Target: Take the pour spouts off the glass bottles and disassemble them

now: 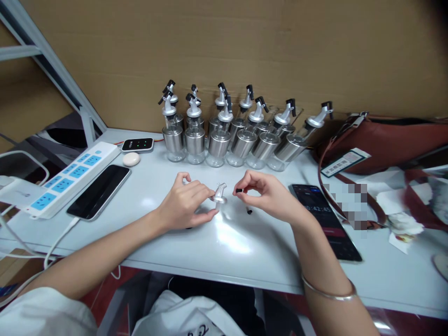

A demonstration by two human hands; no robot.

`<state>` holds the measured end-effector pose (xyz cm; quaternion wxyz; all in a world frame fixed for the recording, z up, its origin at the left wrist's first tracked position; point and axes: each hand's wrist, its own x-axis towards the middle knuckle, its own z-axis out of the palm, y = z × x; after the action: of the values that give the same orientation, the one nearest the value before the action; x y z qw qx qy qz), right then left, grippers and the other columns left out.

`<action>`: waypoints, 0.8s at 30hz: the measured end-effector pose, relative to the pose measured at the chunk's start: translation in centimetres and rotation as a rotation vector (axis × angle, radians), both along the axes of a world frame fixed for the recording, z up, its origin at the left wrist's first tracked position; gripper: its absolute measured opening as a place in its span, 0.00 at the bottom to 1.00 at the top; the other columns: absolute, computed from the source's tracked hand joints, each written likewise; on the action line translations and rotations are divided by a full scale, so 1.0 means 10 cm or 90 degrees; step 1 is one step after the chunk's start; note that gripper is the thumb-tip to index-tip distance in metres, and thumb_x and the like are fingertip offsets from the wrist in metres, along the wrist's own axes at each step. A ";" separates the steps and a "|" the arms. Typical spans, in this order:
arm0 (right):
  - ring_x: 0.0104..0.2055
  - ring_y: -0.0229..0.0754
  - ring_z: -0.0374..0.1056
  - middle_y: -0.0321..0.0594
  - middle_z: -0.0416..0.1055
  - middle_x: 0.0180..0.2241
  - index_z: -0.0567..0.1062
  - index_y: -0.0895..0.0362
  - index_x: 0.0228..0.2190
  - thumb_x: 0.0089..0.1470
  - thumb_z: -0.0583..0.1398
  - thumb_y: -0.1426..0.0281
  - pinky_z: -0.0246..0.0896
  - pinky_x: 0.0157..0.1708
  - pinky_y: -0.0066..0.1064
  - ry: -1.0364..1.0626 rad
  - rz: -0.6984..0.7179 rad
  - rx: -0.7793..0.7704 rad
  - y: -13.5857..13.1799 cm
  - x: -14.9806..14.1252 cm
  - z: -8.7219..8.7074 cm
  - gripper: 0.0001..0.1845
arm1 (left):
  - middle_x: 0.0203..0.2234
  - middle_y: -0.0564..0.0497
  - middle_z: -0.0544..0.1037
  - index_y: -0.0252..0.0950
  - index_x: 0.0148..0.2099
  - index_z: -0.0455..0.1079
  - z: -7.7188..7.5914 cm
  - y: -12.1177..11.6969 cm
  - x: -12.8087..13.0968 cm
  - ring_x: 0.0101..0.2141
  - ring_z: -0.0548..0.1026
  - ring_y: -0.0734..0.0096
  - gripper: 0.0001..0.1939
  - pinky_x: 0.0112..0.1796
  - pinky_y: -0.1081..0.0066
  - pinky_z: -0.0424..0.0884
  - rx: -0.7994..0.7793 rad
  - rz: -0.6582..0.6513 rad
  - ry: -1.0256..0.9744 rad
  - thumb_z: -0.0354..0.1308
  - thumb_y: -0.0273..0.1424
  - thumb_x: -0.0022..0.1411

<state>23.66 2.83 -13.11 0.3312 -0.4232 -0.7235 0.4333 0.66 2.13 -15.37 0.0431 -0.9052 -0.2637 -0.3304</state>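
My left hand (191, 203) holds a silver pour spout (220, 193) by its flange, between thumb and fingers, just above the white table. The spout has no black lever on it. Close by on the right, my right hand (268, 196) pinches a small black piece (239, 190) between thumb and index finger; its exact kind is too small to make out. Below that hand another small black part (249, 211) lies on the table. Behind both hands stand several glass oil bottles (219, 144) with steel sleeves, topped by silver spouts with black levers.
On the left lie a power strip (75, 175), a charging phone (100, 192), a small display device (137, 145) and a round white case (131, 159). To the right are a phone with a running timer (327, 224), a brown bag (395, 144) and crumpled tissue (402, 226). Cardboard (231, 42) rises behind.
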 end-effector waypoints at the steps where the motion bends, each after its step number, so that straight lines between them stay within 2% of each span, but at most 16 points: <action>1: 0.32 0.39 0.66 0.37 0.71 0.28 0.67 0.56 0.24 0.47 0.61 0.70 0.62 0.35 0.32 0.036 -0.007 0.002 -0.01 -0.02 0.00 0.06 | 0.28 0.52 0.78 0.33 0.38 0.64 0.00 0.00 0.00 0.27 0.73 0.72 0.09 0.37 0.64 0.55 0.000 -0.001 0.000 0.56 0.34 0.59; 7: 0.32 0.39 0.68 0.38 0.74 0.30 0.74 0.57 0.30 0.47 0.64 0.67 0.64 0.33 0.32 0.099 -0.043 0.004 -0.01 -0.09 -0.03 0.07 | 0.28 0.53 0.78 0.34 0.38 0.64 0.00 0.00 0.00 0.27 0.73 0.73 0.08 0.37 0.65 0.54 0.000 0.003 0.003 0.55 0.33 0.59; 12: 0.34 0.40 0.70 0.39 0.75 0.32 0.76 0.57 0.31 0.48 0.64 0.68 0.64 0.36 0.33 0.140 -0.066 0.011 -0.02 -0.13 -0.04 0.06 | 0.28 0.53 0.78 0.34 0.38 0.65 0.00 0.00 0.00 0.26 0.72 0.73 0.08 0.37 0.65 0.54 -0.003 0.003 0.013 0.55 0.34 0.60; 16: 0.35 0.40 0.69 0.39 0.74 0.33 0.78 0.55 0.34 0.51 0.62 0.68 0.63 0.36 0.33 0.111 -0.058 0.059 -0.03 -0.15 -0.02 0.07 | 0.29 0.53 0.78 0.34 0.38 0.65 0.00 0.00 0.00 0.26 0.72 0.74 0.08 0.37 0.65 0.54 -0.013 0.001 0.018 0.55 0.33 0.60; 21: 0.36 0.41 0.69 0.39 0.74 0.34 0.77 0.54 0.36 0.50 0.63 0.66 0.64 0.38 0.35 0.109 -0.058 0.048 -0.04 -0.17 -0.03 0.10 | 0.29 0.53 0.78 0.34 0.39 0.65 0.01 0.00 0.00 0.26 0.73 0.73 0.08 0.37 0.64 0.54 -0.016 -0.001 0.019 0.55 0.33 0.60; 24: 0.34 0.41 0.69 0.39 0.74 0.31 0.75 0.56 0.32 0.47 0.65 0.65 0.65 0.37 0.35 0.123 -0.078 0.034 -0.04 -0.17 -0.04 0.09 | 0.29 0.53 0.78 0.34 0.39 0.65 0.01 0.00 0.00 0.26 0.73 0.73 0.08 0.37 0.64 0.54 -0.012 -0.001 0.020 0.54 0.34 0.60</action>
<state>21.96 2.45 -13.48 0.4366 -0.4140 -0.6720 0.4317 0.66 2.14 -15.30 0.0383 -0.9110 -0.2654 -0.3132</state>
